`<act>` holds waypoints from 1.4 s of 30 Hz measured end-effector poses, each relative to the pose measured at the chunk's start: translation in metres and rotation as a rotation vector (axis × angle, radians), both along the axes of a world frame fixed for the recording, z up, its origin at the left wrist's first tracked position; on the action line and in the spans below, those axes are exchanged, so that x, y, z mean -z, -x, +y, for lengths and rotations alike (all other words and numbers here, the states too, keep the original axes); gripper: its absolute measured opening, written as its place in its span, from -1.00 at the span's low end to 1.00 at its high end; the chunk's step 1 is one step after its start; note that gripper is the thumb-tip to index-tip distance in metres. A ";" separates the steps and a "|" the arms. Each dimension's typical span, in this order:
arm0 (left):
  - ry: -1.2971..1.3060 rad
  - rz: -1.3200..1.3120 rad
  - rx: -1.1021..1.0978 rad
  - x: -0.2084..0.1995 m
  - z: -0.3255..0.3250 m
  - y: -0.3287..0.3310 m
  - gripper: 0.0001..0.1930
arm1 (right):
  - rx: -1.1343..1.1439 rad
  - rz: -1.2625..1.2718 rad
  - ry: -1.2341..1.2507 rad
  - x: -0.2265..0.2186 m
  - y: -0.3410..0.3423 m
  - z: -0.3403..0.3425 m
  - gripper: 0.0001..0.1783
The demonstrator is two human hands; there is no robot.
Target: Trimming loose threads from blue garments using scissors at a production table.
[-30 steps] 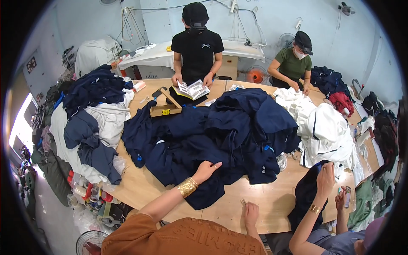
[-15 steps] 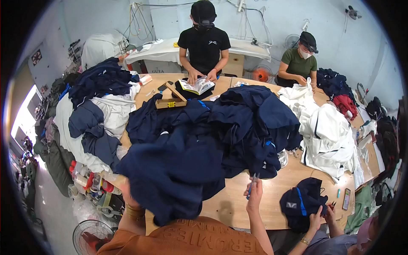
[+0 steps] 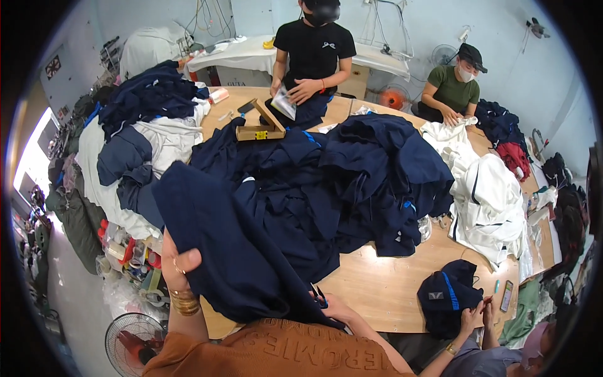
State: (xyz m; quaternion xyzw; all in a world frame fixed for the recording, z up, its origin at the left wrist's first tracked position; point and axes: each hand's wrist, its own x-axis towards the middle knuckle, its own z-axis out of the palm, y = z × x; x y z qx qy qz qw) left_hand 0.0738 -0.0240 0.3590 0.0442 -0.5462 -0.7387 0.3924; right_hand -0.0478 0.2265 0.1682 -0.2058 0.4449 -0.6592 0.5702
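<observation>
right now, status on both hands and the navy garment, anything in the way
Left hand gripping raised navy garment. Right hand holding snips near its lower edge. Nearest clutter: navy clothes pile just beyond.

Navy garment (image 3: 217, 232) (bracelet (image 3: 184, 303) gold)

The bench (image 3: 377, 286) has a pale wood-look top, smooth and glossy enough to throw back a bright patch of light. Over its near edge, the raised navy garment (image 3: 220, 232) is soft, matt cloth, and the snips (image 3: 319, 293) have dark metal blades. On the bench, the navy heap (image 3: 389, 169) is matt cloth, the open box (image 3: 260, 134) brown cardboard, the phone (image 3: 506, 296) glossy-faced. At its near side, the orange-brown top (image 3: 276, 345) is ribbed cloth, the bracelet (image 3: 184, 303) shiny gold-coloured metal. Left of the bench lies crinkled clear plastic (image 3: 122, 308).
</observation>
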 end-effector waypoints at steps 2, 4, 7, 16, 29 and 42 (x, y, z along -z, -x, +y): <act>-0.124 -0.024 0.052 -0.010 -0.014 0.012 -0.25 | -0.127 0.188 -0.063 0.003 0.005 0.002 -0.72; -0.170 0.016 0.091 -0.013 -0.030 0.025 -0.28 | -0.071 0.205 -0.162 -0.007 0.017 0.008 -0.76; 0.061 -0.073 -0.032 -0.005 -0.091 0.023 -0.33 | 0.253 0.181 -0.288 -0.044 0.051 0.027 -0.80; 0.922 -0.929 -0.432 0.122 -0.253 0.144 -0.69 | 0.895 0.424 -0.351 -0.053 0.132 -0.028 -0.79; 0.551 -0.498 0.336 0.179 -0.022 0.173 -0.88 | 1.000 0.341 -0.672 -0.003 0.084 -0.001 -0.80; 0.310 -0.574 0.538 0.216 0.014 0.158 -0.70 | 1.137 0.755 -0.525 0.072 0.104 -0.106 -0.72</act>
